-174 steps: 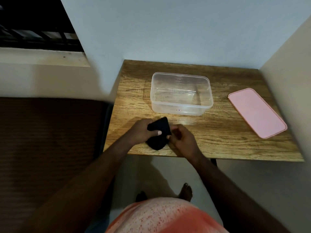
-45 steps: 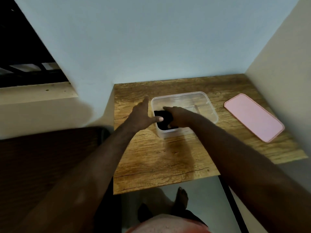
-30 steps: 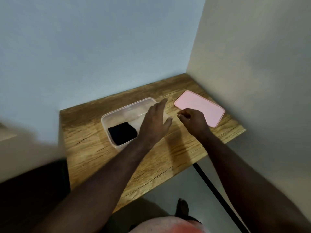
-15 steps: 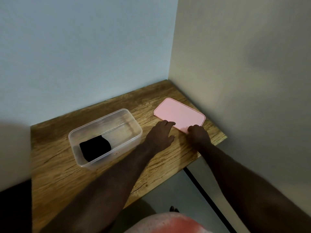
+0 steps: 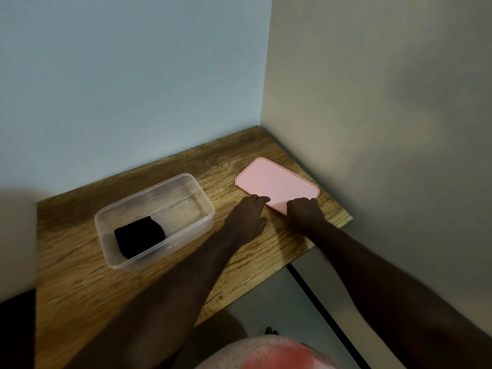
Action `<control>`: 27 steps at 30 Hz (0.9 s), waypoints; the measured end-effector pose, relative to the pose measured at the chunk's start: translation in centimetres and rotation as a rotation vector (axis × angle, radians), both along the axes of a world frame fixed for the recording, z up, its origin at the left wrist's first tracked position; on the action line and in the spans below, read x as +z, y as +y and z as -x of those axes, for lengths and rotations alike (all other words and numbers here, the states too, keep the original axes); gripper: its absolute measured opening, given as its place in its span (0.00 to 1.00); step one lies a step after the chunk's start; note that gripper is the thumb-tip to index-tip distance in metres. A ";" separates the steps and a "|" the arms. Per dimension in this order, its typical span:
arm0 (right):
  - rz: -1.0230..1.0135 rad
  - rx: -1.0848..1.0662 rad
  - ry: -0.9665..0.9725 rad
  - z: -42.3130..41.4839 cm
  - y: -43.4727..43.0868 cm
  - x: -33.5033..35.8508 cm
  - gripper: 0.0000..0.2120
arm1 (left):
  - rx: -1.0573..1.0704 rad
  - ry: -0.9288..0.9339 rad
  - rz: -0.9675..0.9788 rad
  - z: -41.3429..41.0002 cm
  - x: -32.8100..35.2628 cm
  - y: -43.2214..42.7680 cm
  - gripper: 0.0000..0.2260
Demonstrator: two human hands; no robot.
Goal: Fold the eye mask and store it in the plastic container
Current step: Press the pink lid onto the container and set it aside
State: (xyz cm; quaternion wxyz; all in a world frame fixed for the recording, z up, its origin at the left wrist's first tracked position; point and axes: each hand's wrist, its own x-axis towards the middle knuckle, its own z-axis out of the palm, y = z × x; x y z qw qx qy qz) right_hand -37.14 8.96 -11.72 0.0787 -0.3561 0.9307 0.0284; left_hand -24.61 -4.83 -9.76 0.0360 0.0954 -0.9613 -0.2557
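Eye mask: folded into a black bundle, lying flat in the left end of the container, so the storing bit looks done to me.
Container: clear, no top on, sits mid-counter and well in from every edge.
Lid: pink, flat on the wood near the right edge, up toward the back right corner.
Left hand: fingers fairly straight and close together, tips resting on the lid's near left edge, not wrapped round anything.
Right hand: knuckles bent over the lid's near corner (honestly can't tell if it's hooked under the rim or just pressing).
Why two hands: my guess is a thin flat lid is a pain to pry up, so one steadies while the other digs.
Room to move: the wall crowds the lid's right side, no space there. Bare wood between the lid and the container, so carrying it left looks open.
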 end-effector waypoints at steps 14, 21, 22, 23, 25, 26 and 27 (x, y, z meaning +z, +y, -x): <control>0.296 0.025 -0.235 -4.5 -2.0 12.5 0.07 | -0.120 0.269 0.191 0.6 5.0 -3.1 0.10; 0.967 -0.048 -0.084 -5.2 -1.0 16.7 0.12 | 0.080 0.516 -0.168 0.4 9.3 -4.7 0.10; 1.005 -0.053 -0.081 -5.0 -1.1 17.1 0.14 | 0.121 0.529 -0.229 0.3 10.0 -5.2 0.10; 1.020 -0.055 -0.076 -4.7 -1.1 17.4 0.14 | 0.152 0.540 -0.295 0.3 10.6 -5.6 0.10; 1.014 -0.055 -0.039 -4.1 -1.2 17.6 0.12 | 0.183 0.554 -0.401 0.0 11.7 -6.5 0.09; 1.014 -0.055 -0.018 -3.7 -1.3 17.6 0.10 | 0.192 0.554 -0.419 -0.1 12.1 -6.8 0.08; 1.029 -0.052 -0.004 -3.4 -1.5 17.7 0.09 | 0.204 0.551 -0.430 -0.3 12.5 -7.2 0.07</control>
